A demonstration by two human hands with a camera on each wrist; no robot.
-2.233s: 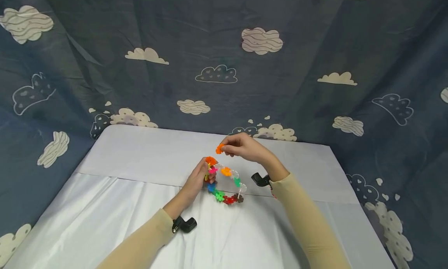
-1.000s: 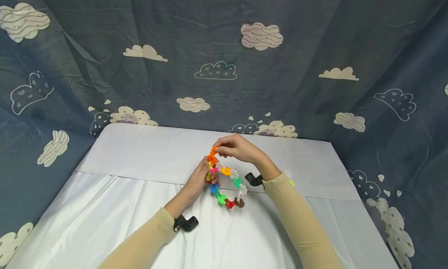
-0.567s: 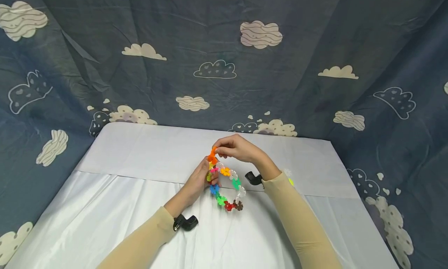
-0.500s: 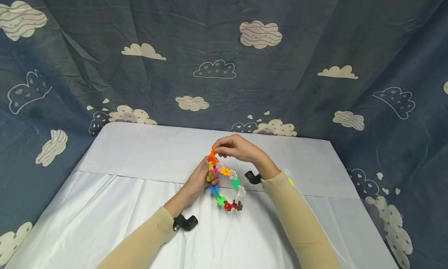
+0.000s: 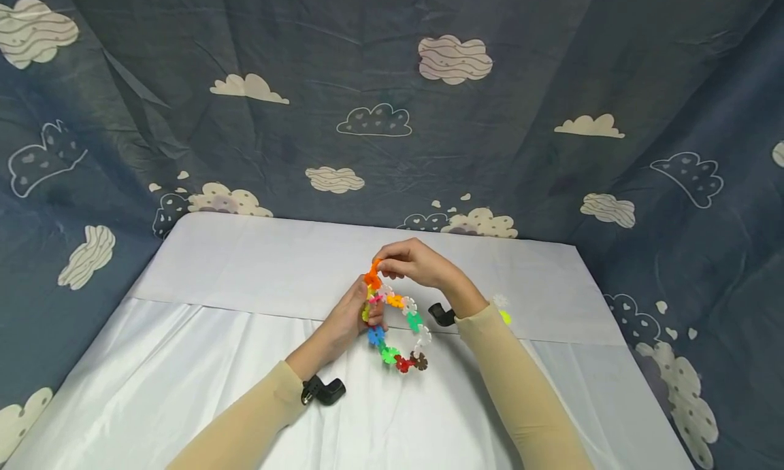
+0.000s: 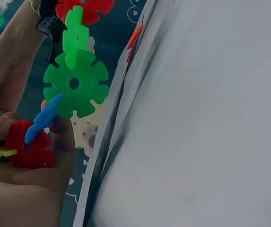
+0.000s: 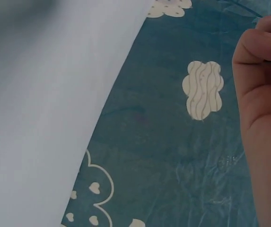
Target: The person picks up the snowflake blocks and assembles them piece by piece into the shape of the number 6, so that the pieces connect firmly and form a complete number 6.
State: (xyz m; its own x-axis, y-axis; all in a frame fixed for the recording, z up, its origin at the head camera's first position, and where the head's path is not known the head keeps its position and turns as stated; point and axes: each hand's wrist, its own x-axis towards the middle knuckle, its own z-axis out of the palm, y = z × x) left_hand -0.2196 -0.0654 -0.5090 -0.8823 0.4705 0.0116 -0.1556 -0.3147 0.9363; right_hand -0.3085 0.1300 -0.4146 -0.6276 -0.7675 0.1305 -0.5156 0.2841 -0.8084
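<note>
In the head view my left hand [image 5: 346,317] holds a chain of colourful, notched snowflake building discs [image 5: 414,321], its fingers curled around the left side. The chain hangs in a loop, with a brown disc [image 5: 419,361] low on the right. My right hand [image 5: 416,262] pinches an orange disc [image 5: 376,265] against another orange disc [image 5: 371,280] at the chain's top. The left wrist view shows a red disc [image 6: 31,150] at my left fingers, joined to a blue disc [image 6: 44,118] and a green disc [image 6: 74,85]. My right hand's fingertips are cut off in the right wrist view.
A white cloth covers the table [image 5: 245,381]. A yellow-green disc [image 5: 505,317] and a whitish disc [image 5: 499,300] lie beside my right sleeve [image 5: 520,388]. Dark curtain [image 5: 380,62] with cloud prints stands behind and at the sides.
My right hand has moved down and left, bringing the orange disc from apart to contact with the chain's top orange disc. The loop has shifted slightly down. Discs beside the right sleeve have come into view.
</note>
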